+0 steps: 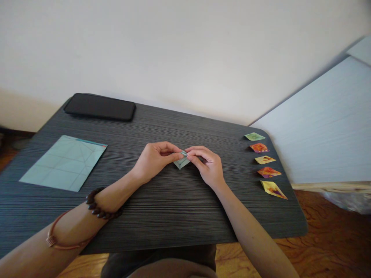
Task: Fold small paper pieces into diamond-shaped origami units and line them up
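Note:
A small piece of folded pale green paper [181,163] is held over the middle of the dark table. My left hand [156,159] pinches its upper left edge between thumb and fingers. From the other side, my right hand [207,164] grips the upper right edge in the same way, the fingertips of both hands almost meeting. The paper's lower corner points toward me, and its top edge is partly hidden by my fingers.
A pale green creased sheet [65,164] lies on the table [162,216] at left. Behind it rests a black rectangular object [100,107], perhaps a phone. Several small folded papers, including an orange one [269,172], form a column along the right edge. A white wall [174,58] stands behind.

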Tool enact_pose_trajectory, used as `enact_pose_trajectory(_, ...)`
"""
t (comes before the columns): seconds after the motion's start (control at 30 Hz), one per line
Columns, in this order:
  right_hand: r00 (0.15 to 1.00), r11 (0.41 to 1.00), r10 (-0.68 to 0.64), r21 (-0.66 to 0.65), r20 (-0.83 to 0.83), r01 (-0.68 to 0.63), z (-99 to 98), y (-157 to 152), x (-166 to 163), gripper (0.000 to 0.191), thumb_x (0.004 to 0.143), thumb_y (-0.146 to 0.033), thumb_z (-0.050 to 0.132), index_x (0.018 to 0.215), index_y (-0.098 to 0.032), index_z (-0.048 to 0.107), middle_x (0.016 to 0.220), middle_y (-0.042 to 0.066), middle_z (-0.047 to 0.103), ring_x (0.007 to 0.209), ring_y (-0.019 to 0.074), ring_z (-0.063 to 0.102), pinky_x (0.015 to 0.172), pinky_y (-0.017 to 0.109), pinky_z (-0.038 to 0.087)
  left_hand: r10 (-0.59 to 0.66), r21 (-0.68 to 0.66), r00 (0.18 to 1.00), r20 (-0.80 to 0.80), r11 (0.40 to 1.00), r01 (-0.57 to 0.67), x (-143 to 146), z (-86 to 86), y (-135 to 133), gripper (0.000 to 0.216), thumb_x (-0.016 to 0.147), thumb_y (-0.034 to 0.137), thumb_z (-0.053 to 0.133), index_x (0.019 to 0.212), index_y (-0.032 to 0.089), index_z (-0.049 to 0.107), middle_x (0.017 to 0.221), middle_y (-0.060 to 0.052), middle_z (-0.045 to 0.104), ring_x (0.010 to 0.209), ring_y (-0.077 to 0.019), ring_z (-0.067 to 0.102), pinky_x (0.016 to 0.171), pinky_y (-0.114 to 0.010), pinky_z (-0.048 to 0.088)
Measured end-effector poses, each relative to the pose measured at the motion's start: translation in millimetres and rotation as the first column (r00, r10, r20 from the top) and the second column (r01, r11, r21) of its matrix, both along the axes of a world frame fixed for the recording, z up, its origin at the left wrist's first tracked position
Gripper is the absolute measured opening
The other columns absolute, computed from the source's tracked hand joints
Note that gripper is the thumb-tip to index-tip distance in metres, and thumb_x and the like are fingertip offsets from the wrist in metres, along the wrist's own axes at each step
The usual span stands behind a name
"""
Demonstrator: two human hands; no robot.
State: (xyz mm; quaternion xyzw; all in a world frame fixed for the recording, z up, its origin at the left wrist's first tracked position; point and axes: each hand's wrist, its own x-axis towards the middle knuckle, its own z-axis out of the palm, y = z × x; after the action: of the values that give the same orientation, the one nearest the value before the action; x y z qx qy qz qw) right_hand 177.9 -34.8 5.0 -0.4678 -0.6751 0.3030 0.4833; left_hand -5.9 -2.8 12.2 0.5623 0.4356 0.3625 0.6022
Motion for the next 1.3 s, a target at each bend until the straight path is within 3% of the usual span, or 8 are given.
enact_pose_trajectory(0.13, 0.995, 0.997, -0.03, -0.068, -0.1, 0.023, -5.6, 0, -2, 0.005, 0.081, -0.028, 0.065, 0.085, -0.026, 0.068, 0.09, 0.0, 0.068, 0.083, 0.0143, 0.065, 0.08, 0.031, 0.052, 0.025, -0.038, 0.998, 0.054, 0.999, -0.023, 1, -0.3, 0, 0.03, 0.068, 0.034, 0.076, 0.088, 0.015, 0.063, 0.087, -0.004, 0.073, 0.082, -0.0181, 0.068, 0.082, -0.031, 0.053)
enact_pose_trajectory(0.33, 0.939, 0.948, -0.158, -0.313, -0.306, 0.058, -11.9, 2, -4, 0.034, 0.071, -0.035, 0.072, 0.099, -0.023, 0.058, 0.079, -0.001, 0.066, 0.068, 0.0132, 0.065, 0.069, 0.029, 0.055, 0.047, -0.033, 0.997, 0.069, 0.998, -0.045, 1, -1.6, 2, 0.036, 0.067, 0.036, 0.076, 0.096, 0.016, 0.066, 0.094, -0.005, 0.072, 0.088, -0.019, 0.067, 0.084, -0.03, 0.052)
enact_pose_trajectory(0.5, 0.946, 0.966, -0.115, -0.258, -0.304, 0.035, -8.8, 2, -3, 0.027, 0.073, -0.033, 0.071, 0.096, -0.024, 0.058, 0.078, -0.002, 0.064, 0.069, 0.0117, 0.063, 0.07, 0.027, 0.053, 0.007, -0.039, 1.0, 0.029, 0.999, -0.006, 1, 0.1, 1, 0.037, 0.07, 0.039, 0.073, 0.098, 0.016, 0.07, 0.092, -0.006, 0.073, 0.086, -0.0195, 0.067, 0.08, -0.03, 0.053)
enact_pose_trajectory(0.7, 0.971, 0.975, -0.051, -0.224, -0.231, -0.002, -8.7, 1, -4, 0.025, 0.076, -0.034, 0.068, 0.097, -0.026, 0.059, 0.081, -0.002, 0.064, 0.072, 0.0121, 0.064, 0.071, 0.028, 0.053, 0.061, -0.025, 0.998, 0.011, 0.998, -0.06, 3, 0.1, 0, 0.034, 0.069, 0.041, 0.073, 0.091, 0.015, 0.071, 0.087, -0.006, 0.073, 0.079, -0.0187, 0.067, 0.076, -0.03, 0.054)
enact_pose_trajectory(0.83, 0.962, 0.97, -0.09, -0.24, -0.258, 0.026, -8.2, 1, -4, 0.022, 0.075, -0.034, 0.069, 0.093, -0.023, 0.061, 0.079, -0.001, 0.065, 0.067, 0.0113, 0.063, 0.067, 0.027, 0.054, 0.06, -0.079, 0.996, 0.06, 0.995, -0.055, 2, 1.0, 0, 0.039, 0.068, 0.04, 0.074, 0.1, 0.016, 0.069, 0.09, -0.005, 0.073, 0.082, -0.0185, 0.068, 0.078, -0.03, 0.055)
enact_pose_trajectory(0.93, 0.941, 0.964, -0.143, -0.26, -0.308, 0.061, -7.4, 1, -5, 0.021, 0.074, -0.034, 0.07, 0.089, -0.022, 0.062, 0.078, -0.001, 0.066, 0.063, 0.0109, 0.062, 0.063, 0.027, 0.054, -0.02, -0.154, 0.994, 0.11, 0.987, 0.037, 0, 1.6, 2, 0.046, 0.07, 0.04, 0.073, 0.109, 0.017, 0.065, 0.094, -0.006, 0.073, 0.087, -0.0197, 0.068, 0.082, -0.032, 0.055)
enact_pose_trajectory(1.07, 0.931, 0.957, -0.172, -0.279, -0.323, 0.08, -8.0, 2, -4, 0.023, 0.073, -0.037, 0.07, 0.087, -0.021, 0.062, 0.076, 0.0, 0.067, 0.063, 0.0122, 0.063, 0.062, 0.028, 0.055, -0.093, -0.21, 0.987, 0.128, 0.97, 0.119, -1, 1.4, 5, 0.04, 0.071, 0.042, 0.072, 0.101, 0.015, 0.069, 0.092, -0.007, 0.073, 0.09, -0.0222, 0.068, 0.086, -0.037, 0.055)
enact_pose_trajectory(1.3, 0.942, 0.965, -0.144, -0.252, -0.303, 0.067, -7.9, 2, -4, 0.019, 0.075, -0.037, 0.068, 0.087, -0.022, 0.064, 0.077, 0.0, 0.067, 0.066, 0.0128, 0.064, 0.067, 0.03, 0.056, -0.017, -0.214, 0.993, 0.12, 0.976, 0.042, 1, 2.4, 3, 0.03, 0.064, 0.035, 0.078, 0.086, 0.015, 0.073, 0.08, -0.005, 0.074, 0.075, -0.0178, 0.069, 0.078, -0.032, 0.058)
